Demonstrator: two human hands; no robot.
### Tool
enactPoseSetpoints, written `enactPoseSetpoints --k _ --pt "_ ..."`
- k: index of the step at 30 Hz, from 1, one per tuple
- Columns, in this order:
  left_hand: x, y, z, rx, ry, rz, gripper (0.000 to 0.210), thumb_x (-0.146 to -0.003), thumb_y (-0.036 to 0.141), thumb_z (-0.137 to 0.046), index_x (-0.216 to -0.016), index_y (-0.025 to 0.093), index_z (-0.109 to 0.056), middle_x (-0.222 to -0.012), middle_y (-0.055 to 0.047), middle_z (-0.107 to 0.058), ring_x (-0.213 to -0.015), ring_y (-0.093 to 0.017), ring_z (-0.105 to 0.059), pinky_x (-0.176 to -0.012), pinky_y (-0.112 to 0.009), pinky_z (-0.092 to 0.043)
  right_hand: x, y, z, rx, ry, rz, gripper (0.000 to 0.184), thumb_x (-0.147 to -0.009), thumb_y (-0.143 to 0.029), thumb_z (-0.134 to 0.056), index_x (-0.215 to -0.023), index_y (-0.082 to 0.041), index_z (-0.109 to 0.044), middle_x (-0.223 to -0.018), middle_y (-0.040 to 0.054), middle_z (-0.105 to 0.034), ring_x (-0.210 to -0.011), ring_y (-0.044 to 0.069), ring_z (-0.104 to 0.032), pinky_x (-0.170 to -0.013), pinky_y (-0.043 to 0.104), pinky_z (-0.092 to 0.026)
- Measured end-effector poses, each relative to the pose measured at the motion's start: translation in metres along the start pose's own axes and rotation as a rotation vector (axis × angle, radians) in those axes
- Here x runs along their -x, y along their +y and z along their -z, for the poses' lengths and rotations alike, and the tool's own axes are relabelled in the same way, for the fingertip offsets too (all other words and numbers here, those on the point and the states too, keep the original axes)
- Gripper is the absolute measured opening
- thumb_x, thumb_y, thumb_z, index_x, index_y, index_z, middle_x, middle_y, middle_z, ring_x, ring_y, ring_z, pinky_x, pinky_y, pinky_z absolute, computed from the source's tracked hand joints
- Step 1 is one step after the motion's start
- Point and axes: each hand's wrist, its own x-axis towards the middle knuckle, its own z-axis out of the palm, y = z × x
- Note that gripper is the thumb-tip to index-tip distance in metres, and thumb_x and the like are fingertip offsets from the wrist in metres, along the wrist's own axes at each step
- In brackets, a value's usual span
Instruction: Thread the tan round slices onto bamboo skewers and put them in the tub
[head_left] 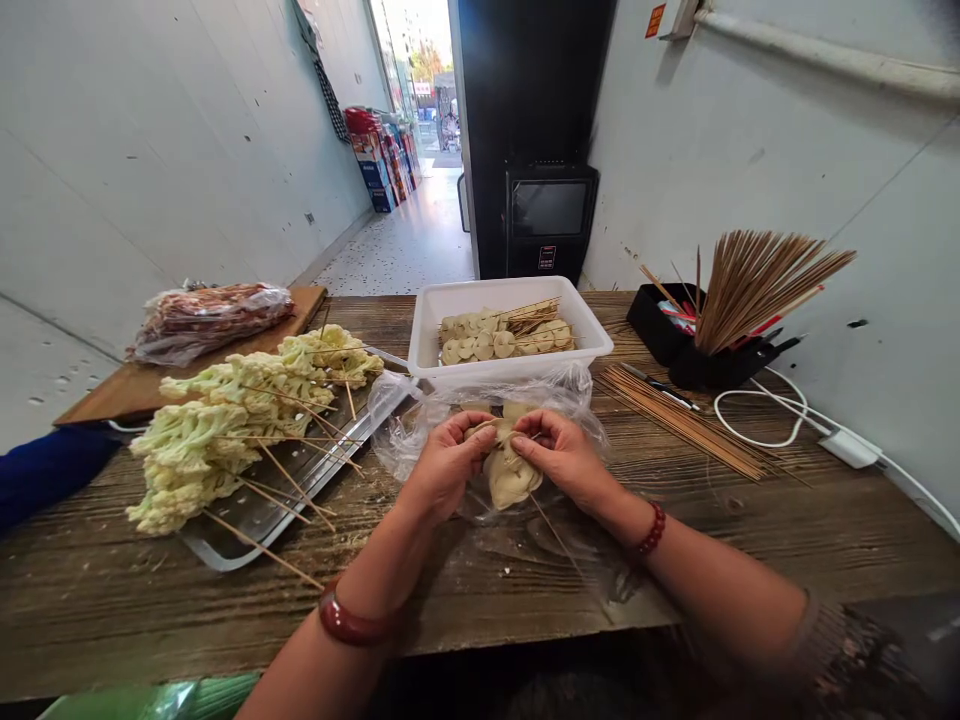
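Note:
My left hand [448, 458] and my right hand [564, 458] meet at the table's middle, thumbs and fingertips pinched on thin, round, beige slices [514, 482]. The slices overlap in a loose bunch between the hands. A thin wooden skewer [559, 540] slants from under the bunch toward the table's front edge; whether it pierces these slices is hidden. Beneath and around both hands spreads a clear plastic bag [397, 430], with more beige slices partly seen in it. Just beyond stands a white plastic tub [517, 373] holding skewered stacks of similar slices [484, 343].
Skewered cauliflower [217, 425] lies on a metal tray [292, 512] at left, sticks jutting rightward. Behind it, bagged meat [210, 318] rests on a wooden board [112, 388]. At right are loose skewers [675, 415], a black holder packed with skewers [757, 290] and a white cable [757, 440].

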Motion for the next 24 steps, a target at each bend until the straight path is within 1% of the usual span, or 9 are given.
enactPoseSetpoints --k 3,7,10,12,15,17,19,21,24 --pt "0.000 0.006 0.003 0.059 -0.037 0.053 0.034 -0.063 0.028 -0.084 -0.090 0.013 -0.070 -0.075 -0.004 -0.071 -0.058 -0.013 -0.063 -0.054 -0.023 -0.051 -0.001 0.000 0.002 -0.069 0.016 -0.019 0.034 -0.074 -0.044 -0.072 -0.095 -0.021 -0.059 -0.085 0.0029 -0.063 -0.073 0.016 -0.059 -0.065 0.028 -0.051" --pt "-0.002 0.012 0.010 0.114 -0.023 0.061 0.028 -0.072 0.024 -0.077 -0.097 0.013 -0.069 -0.087 -0.008 -0.074 -0.067 -0.018 -0.070 -0.061 -0.028 -0.056 0.002 -0.003 0.008 -0.145 -0.008 -0.057 0.040 -0.081 -0.052 -0.065 -0.108 -0.024 -0.058 -0.097 0.0062 -0.066 -0.078 0.018 -0.063 -0.065 0.030 -0.053" --pt "-0.003 0.015 0.016 0.147 -0.001 0.010 0.024 -0.077 0.024 -0.073 -0.099 0.014 -0.068 -0.092 -0.010 -0.075 -0.073 -0.019 -0.071 -0.064 -0.028 -0.057 0.005 -0.004 0.013 -0.143 -0.050 -0.107 0.044 -0.082 -0.058 -0.062 -0.109 -0.023 -0.060 -0.093 0.0061 -0.066 -0.070 0.017 -0.063 -0.056 0.028 -0.053" --pt "-0.004 0.017 0.018 0.173 0.022 -0.016 0.022 -0.079 0.025 -0.071 -0.098 0.013 -0.069 -0.092 -0.010 -0.075 -0.075 -0.020 -0.072 -0.066 -0.029 -0.058 0.007 -0.004 0.015 -0.128 -0.110 -0.151 0.047 -0.081 -0.061 -0.062 -0.107 -0.021 -0.061 -0.088 0.0053 -0.066 -0.063 0.015 -0.063 -0.050 0.025 -0.050" --pt "-0.004 0.020 0.020 0.200 0.059 -0.022 0.018 -0.083 0.027 -0.066 -0.094 0.012 -0.068 -0.088 -0.011 -0.075 -0.073 -0.019 -0.072 -0.066 -0.030 -0.059 0.009 -0.004 0.015 -0.059 -0.240 -0.205 0.049 -0.083 -0.059 -0.060 -0.107 -0.016 -0.062 -0.074 0.0017 -0.066 -0.050 0.010 -0.059 -0.043 0.020 -0.044" --pt "-0.004 0.022 0.020 0.214 0.065 -0.021 0.019 -0.085 0.030 -0.064 -0.093 0.012 -0.068 -0.085 -0.011 -0.075 -0.072 -0.020 -0.071 -0.066 -0.031 -0.059 0.010 -0.004 0.015 -0.016 -0.273 -0.208 0.048 -0.084 -0.054 -0.061 -0.110 -0.014 -0.061 -0.068 -0.0004 -0.065 -0.046 0.009 -0.056 -0.043 0.019 -0.042" --pt "-0.003 0.024 0.021 0.228 0.062 -0.025 0.022 -0.086 0.033 -0.063 -0.093 0.012 -0.067 -0.084 -0.011 -0.075 -0.073 -0.020 -0.072 -0.067 -0.031 -0.059 0.012 -0.005 0.015 0.012 -0.275 -0.200 0.043 -0.085 -0.050 -0.061 -0.110 -0.015 -0.062 -0.066 -0.0005 -0.065 -0.044 0.009 -0.055 -0.043 0.020 -0.042" --pt "-0.002 0.026 0.022 0.243 0.065 -0.027 0.022 -0.087 0.034 -0.062 -0.091 0.012 -0.067 -0.084 -0.010 -0.075 -0.075 -0.020 -0.072 -0.070 -0.031 -0.059 0.013 -0.007 0.016 0.078 -0.290 -0.152 0.034 -0.085 -0.046 -0.062 -0.100 -0.016 -0.067 -0.065 0.0002 -0.066 -0.046 0.010 -0.055 -0.044 0.022 -0.042" --pt "-0.002 0.029 0.023 0.266 0.075 -0.034 0.020 -0.087 0.033 -0.062 -0.091 0.013 -0.066 -0.084 -0.009 -0.075 -0.077 -0.019 -0.072 -0.072 -0.031 -0.058 0.014 -0.010 0.017 0.245 -0.305 0.040 0.021 -0.085 -0.036 -0.065 -0.081 -0.018 -0.073 -0.069 0.0025 -0.069 -0.060 0.014 -0.060 -0.057 0.026 -0.046"
